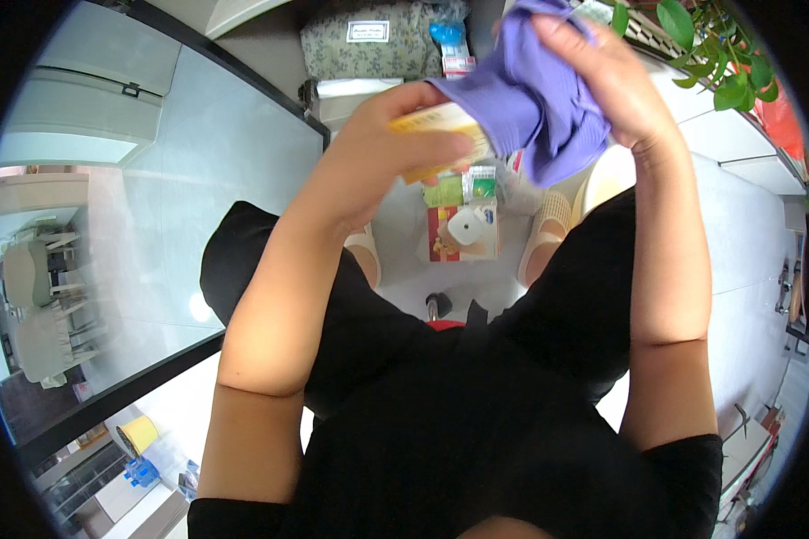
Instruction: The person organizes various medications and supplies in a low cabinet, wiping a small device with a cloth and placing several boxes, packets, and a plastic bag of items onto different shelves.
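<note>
My left hand [404, 138] grips a small yellow and white box [438, 135], with its thumb across the front. Right beside the box hangs a crumpled purple cloth [539, 108], its ribbed edge touching or overlapping the box's right end. My right hand [607, 74] holds this cloth from its upper right side, thumb on top. Below the hands, between my feet, a red and white box [441, 236] lies low down with a white rounded item [466, 226] on it. A green packet [443, 192] and a green and white packet [480, 183] lie just above that box.
A patterned fabric bundle [377, 50] with a label sits on a shelf ahead. Leafy green stems [731, 64] hang at the upper right. A cream bin or tub [610, 176] stands beside my right foot. A dark-framed glass panel or mirror [216, 74] runs along the left.
</note>
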### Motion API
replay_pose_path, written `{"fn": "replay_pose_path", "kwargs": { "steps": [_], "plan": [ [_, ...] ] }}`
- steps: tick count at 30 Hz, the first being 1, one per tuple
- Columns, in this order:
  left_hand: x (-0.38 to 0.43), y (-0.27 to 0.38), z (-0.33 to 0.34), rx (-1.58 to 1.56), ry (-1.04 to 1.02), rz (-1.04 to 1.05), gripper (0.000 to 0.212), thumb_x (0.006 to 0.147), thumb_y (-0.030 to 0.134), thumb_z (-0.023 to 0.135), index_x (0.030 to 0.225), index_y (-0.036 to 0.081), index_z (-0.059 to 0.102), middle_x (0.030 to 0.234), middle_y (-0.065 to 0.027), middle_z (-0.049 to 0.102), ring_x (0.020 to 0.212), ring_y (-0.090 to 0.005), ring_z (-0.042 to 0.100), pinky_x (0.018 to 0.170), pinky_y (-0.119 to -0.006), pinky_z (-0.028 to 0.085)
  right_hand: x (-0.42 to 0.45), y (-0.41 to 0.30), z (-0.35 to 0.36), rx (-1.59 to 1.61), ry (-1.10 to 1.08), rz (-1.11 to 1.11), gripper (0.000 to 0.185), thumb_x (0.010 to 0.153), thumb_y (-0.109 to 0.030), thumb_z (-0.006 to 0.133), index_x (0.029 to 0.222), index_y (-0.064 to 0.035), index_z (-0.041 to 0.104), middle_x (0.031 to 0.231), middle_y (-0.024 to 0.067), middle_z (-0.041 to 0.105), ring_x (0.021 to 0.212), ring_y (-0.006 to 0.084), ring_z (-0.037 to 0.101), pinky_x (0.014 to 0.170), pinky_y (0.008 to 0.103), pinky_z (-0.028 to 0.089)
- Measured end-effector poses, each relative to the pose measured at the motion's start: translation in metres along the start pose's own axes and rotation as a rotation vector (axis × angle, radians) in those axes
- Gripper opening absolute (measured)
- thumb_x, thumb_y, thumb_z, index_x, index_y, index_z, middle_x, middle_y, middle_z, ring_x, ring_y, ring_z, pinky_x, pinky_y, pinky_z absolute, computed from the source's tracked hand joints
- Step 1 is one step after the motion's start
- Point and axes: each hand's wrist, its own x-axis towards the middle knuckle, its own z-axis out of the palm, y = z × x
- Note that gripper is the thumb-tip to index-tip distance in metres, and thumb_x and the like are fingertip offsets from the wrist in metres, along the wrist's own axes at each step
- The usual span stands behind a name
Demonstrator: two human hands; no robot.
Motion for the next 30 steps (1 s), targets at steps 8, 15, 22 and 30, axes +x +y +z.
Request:
{"fn": "replay_pose_path", "kwargs": {
  "steps": [8, 15, 22, 30],
  "plan": [
    [-0.006, 0.009, -0.012, -0.664, -0.097, -0.055, 0.042, 0.082, 0.028, 0.049, 0.110, -0.003, 0.046, 0.091, -0.0169, 0.060, 0.073, -0.0298, 0.063, 0.053, -0.032, 0.047, 0.013, 0.000, -0.005, -0.107, 0.280, -0.085, 0.032, 0.084, -0.030, 0.058, 0.100, -0.0022, 0.058, 0.083, 0.0003, 0.059, 0.073, 0.0065, 0.052, 0.067, 0.0207, 0.043],
    [-0.004, 0.016, -0.013, -0.902, 0.118, -0.179, 0.060, 0.088, 0.054, 0.029, 0.116, 0.003, 0.044, 0.103, -0.0153, 0.057, 0.080, -0.0300, 0.062, 0.057, -0.029, 0.046, 0.011, -0.009, -0.021, 0.245, 0.596, -0.149, 0.027, 0.083, -0.025, 0.058, 0.098, -0.0025, 0.057, 0.084, 0.0037, 0.060, 0.070, 0.0103, 0.055, 0.065, 0.0243, 0.045],
    [-0.009, 0.004, -0.008, -0.702, -0.028, -0.166, 0.059, 0.090, 0.048, 0.027, 0.123, 0.002, 0.040, 0.106, -0.0178, 0.056, 0.084, -0.0343, 0.060, 0.058, -0.034, 0.048, -0.005, 0.017, 0.037, 0.157, -0.033, -0.098, 0.036, 0.082, -0.026, 0.059, 0.106, 0.0006, 0.054, 0.091, 0.0050, 0.060, 0.079, 0.0103, 0.056, 0.074, 0.0247, 0.045],
    [-0.012, -0.002, -0.017, -0.833, -0.352, -0.163, 0.068, 0.087, 0.056, 0.025, 0.121, 0.000, 0.042, 0.103, -0.0197, 0.057, 0.081, -0.0351, 0.061, 0.051, -0.036, 0.051, -0.022, -0.013, 0.040, 0.581, -0.087, 0.201, 0.036, 0.083, -0.031, 0.057, 0.101, 0.0006, 0.056, 0.089, 0.0089, 0.062, 0.080, 0.0152, 0.059, 0.073, 0.0278, 0.047]
  ]
}}
